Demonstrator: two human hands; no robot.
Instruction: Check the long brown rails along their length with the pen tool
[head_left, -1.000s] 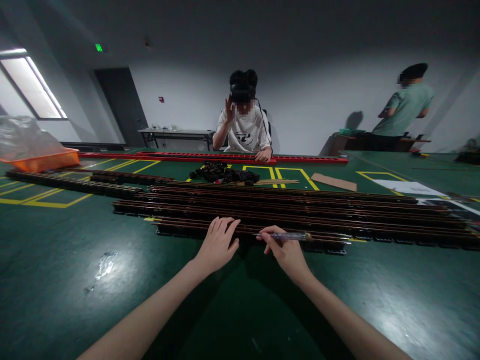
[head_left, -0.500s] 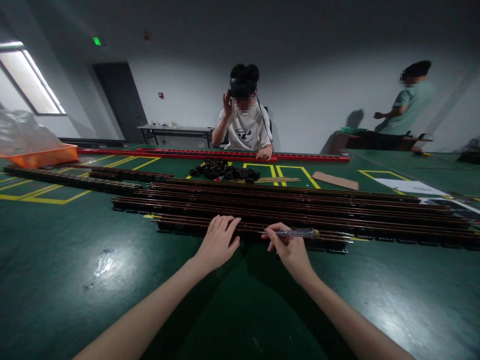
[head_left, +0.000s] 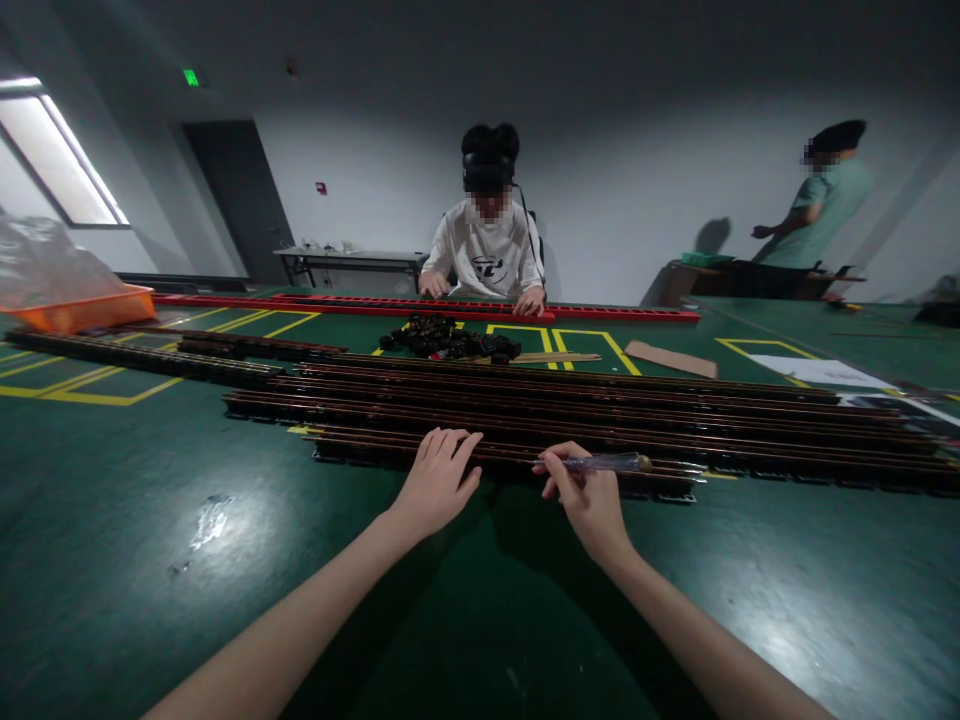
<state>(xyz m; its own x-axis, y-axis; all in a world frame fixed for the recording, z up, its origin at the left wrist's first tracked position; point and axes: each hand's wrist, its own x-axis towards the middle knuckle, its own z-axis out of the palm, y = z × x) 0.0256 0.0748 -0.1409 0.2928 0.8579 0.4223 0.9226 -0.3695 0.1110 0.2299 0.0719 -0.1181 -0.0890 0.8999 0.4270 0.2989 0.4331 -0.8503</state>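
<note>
Long dark strips with copper-coloured rods (head_left: 585, 416) lie side by side across the green table. My left hand (head_left: 441, 482) rests with its fingers stretched over the nearest strip (head_left: 360, 450). To the right, my right hand (head_left: 592, 500) is closed around a screwdriver (head_left: 611, 462) with a clear handle. The screwdriver lies nearly level, its handle end to the right and its thin tip to the left over the same strip. Whether the tip touches the strip I cannot tell.
Behind the strips is a heap of black parts (head_left: 450, 340), with a cardboard piece (head_left: 671, 359) to its right. An orange tray (head_left: 90, 310) with plastic bags stands at left. A co-worker (head_left: 487, 250) sits across, by a red rail (head_left: 622, 316); another person (head_left: 821, 215) stands far right.
My right hand has shifted slightly right with the screwdriver, while my left hand stays put. The seated co-worker has lowered a raised hand from the headset to the red rail.
</note>
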